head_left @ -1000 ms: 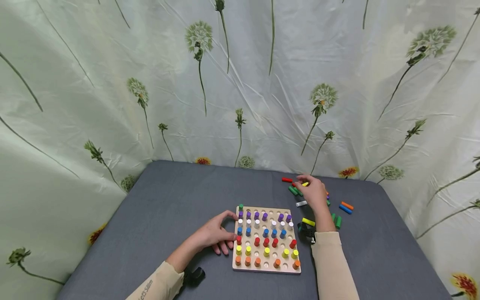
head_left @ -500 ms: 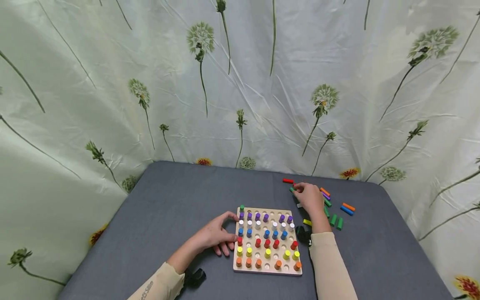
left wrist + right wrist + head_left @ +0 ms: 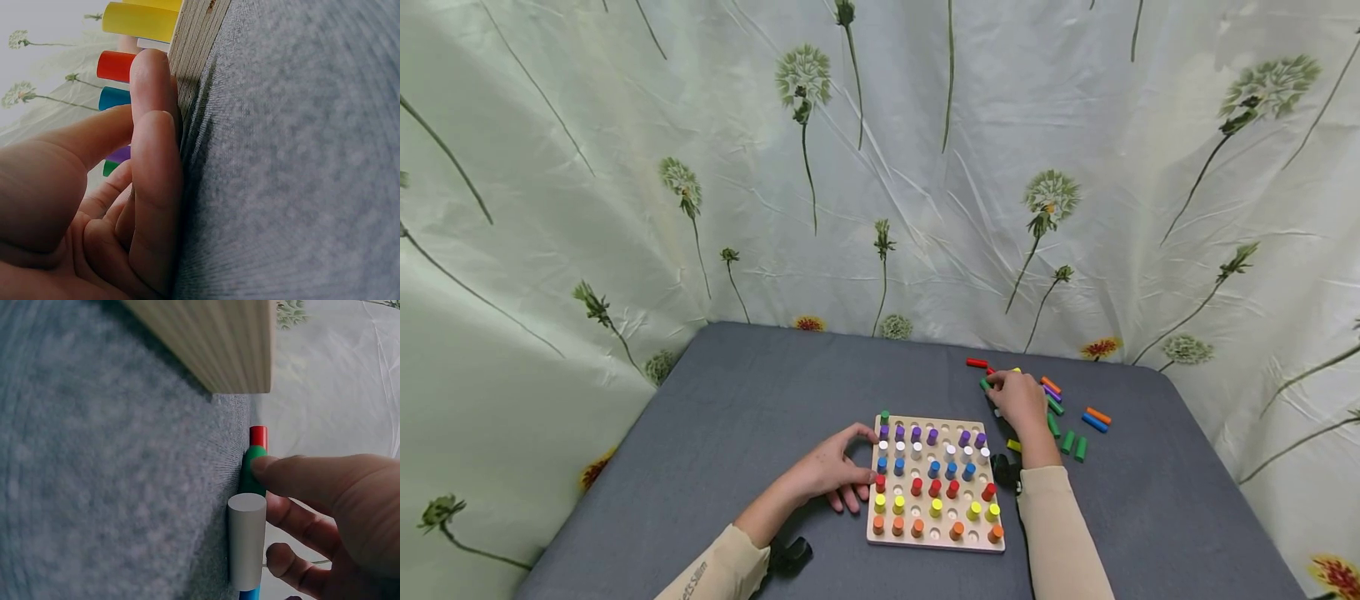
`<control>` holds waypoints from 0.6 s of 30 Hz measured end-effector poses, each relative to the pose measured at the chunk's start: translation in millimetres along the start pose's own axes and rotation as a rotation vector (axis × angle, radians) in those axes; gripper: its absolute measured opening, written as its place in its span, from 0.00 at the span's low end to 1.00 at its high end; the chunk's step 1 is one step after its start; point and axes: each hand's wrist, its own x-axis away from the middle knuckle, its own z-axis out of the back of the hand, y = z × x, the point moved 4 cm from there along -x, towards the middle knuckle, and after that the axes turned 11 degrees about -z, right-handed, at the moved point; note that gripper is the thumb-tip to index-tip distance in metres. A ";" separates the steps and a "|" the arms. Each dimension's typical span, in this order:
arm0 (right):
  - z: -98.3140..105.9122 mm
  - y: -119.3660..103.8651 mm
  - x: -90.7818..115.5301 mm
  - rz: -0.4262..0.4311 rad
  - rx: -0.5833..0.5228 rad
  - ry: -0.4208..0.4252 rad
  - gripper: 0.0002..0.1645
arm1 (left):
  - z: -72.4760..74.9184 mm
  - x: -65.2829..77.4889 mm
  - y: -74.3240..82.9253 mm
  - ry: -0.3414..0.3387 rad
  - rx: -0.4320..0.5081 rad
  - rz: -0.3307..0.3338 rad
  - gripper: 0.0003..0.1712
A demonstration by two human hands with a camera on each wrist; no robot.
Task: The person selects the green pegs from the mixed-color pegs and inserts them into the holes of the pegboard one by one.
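Green peg (image 3: 250,481) is the one you're on now: your right hand (image 3: 1018,402) has dropped back toward you from the spot higher up by a yellow piece, and thumb and finger look to be pinching it (far finger's hidden in the wrist view, so going by the thumb mostly). I'd read that as green being the piece in play, still down on the grey surface (image 3: 775,367), beyond the board's far right corner and not in a hole. Just on the near side of it stands or lies a white peg (image 3: 247,540), with a red peg (image 3: 259,435) behind; can't tell if they touch. Your left hand (image 3: 826,467) hasn't budged, fingers spread, thumb and forefinger resting against the board (image 3: 938,545) at its left edge. As for what the board's holding, the far row has one lone green at its left end, then coming toward you purple pegs (image 3: 932,436), white pegs (image 3: 917,450), blue pegs (image 3: 934,469), red pegs (image 3: 935,488), yellow pegs (image 3: 936,507) and orange pegs (image 3: 917,527), all upright, every row with holes showing. Mixed loose pegs (image 3: 1067,442) lie right of your hand, several of them green.
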 end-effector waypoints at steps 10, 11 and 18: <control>-0.8 -5.8 4.0 0.058 0.084 -0.031 0.14 | 0.2 -0.3 -1.6 -0.012 0.036 0.009 0.29; -1.1 -6.5 4.2 0.064 0.095 -0.034 0.13 | 0.2 -0.4 -1.9 -0.012 0.035 0.009 0.29; 3.5 -9.0 7.0 0.090 0.050 -0.064 0.11 | -0.1 -0.5 -2.9 -0.015 0.036 0.006 0.29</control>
